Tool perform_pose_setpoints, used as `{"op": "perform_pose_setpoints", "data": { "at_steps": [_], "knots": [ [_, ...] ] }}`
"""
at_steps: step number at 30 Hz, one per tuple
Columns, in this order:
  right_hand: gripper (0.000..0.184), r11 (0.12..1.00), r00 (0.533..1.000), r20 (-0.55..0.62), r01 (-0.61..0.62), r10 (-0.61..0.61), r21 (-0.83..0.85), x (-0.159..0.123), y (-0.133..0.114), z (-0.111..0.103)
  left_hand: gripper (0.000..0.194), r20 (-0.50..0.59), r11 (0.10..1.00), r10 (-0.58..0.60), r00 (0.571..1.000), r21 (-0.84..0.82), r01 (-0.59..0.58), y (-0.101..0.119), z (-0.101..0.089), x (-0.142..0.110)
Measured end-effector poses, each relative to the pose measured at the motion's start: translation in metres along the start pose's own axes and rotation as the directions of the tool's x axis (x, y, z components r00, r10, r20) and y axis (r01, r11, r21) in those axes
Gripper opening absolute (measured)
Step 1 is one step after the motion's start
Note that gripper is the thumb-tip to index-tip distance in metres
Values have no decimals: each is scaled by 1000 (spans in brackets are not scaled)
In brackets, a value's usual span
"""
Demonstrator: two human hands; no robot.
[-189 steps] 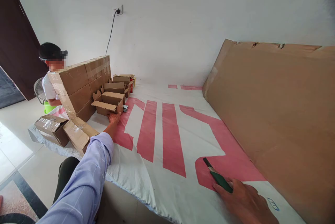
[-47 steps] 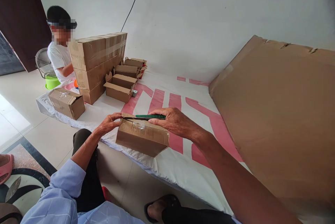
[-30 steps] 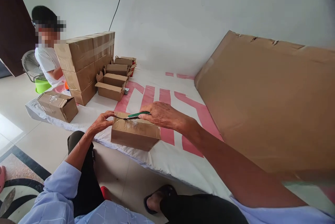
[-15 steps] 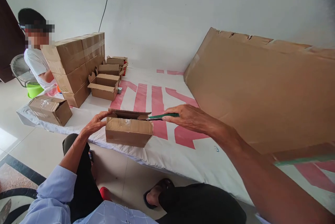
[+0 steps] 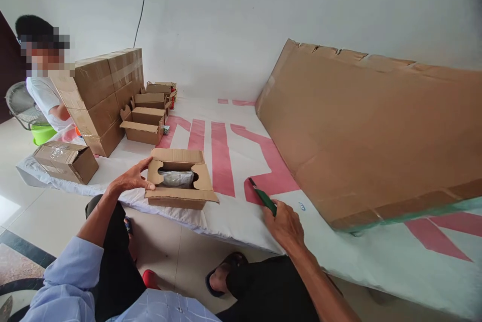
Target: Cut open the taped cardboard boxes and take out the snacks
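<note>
A small cardboard box (image 5: pixel 176 200) stands before me with its long flaps folded outward. Inside it lies a clear plastic-wrapped packet (image 5: pixel 177 178), partly covered by the notched end flaps. My left hand (image 5: pixel 131 177) grips the box's left end, thumb on the near side and fingers toward the back. In my right hand (image 5: pixel 285 224), to the right of the box and apart from it, is a green utility knife (image 5: pixel 265 200), its tip pointing up and left. The fingers are wrapped around its handle.
Several open boxes (image 5: pixel 143 133) stand at the back left beside a stack of taped cartons (image 5: pixel 100 81). A taped box (image 5: pixel 66 161) sits at the left edge. A large cardboard sheet (image 5: pixel 369 136) leans at the right. Another person (image 5: pixel 48 96) is behind the stack.
The near flap has swung open toward me, and the box's inside now shows. My right hand has moved right and toward me with the knife, away from the box. My left hand stays on the box.
</note>
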State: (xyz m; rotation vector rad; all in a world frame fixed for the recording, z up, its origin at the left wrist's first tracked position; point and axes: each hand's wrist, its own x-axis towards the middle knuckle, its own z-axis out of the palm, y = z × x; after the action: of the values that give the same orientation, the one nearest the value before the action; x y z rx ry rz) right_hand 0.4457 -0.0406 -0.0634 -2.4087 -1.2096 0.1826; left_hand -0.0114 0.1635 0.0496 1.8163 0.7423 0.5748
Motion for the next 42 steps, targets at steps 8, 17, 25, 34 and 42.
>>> {"op": "perform_pose_setpoints", "data": {
  "at_steps": [8, 17, 25, 34, 42],
  "knots": [
    [58, 990, 999, -46, -24, 17, -141, -3, 8, 14, 149, 20, 973, -12, 1000, 229, 7, -11, -10, 1],
    [84, 766, 871, -5, 435, -492, 473, 6, -96, -8, 144, 3, 924, 13, 1000, 382, -13, 0, -10, 3],
    [107, 689, 756, 185, 430, -628, 583, -3, -153, -17, 121, -4, 931, 44, 999, 364, -40, 8, -3, 3],
    [88, 756, 814, 142, 438, -563, 486, -18, -158, -26, 126, 4, 936, -29, 1000, 351, 25, 25, 7, -15],
    [84, 916, 907, 182, 342, -380, 209, -29, -207, -35, 81, -378, 795, -5, 926, 560, 232, 40, 70, -11]
  ]
}}
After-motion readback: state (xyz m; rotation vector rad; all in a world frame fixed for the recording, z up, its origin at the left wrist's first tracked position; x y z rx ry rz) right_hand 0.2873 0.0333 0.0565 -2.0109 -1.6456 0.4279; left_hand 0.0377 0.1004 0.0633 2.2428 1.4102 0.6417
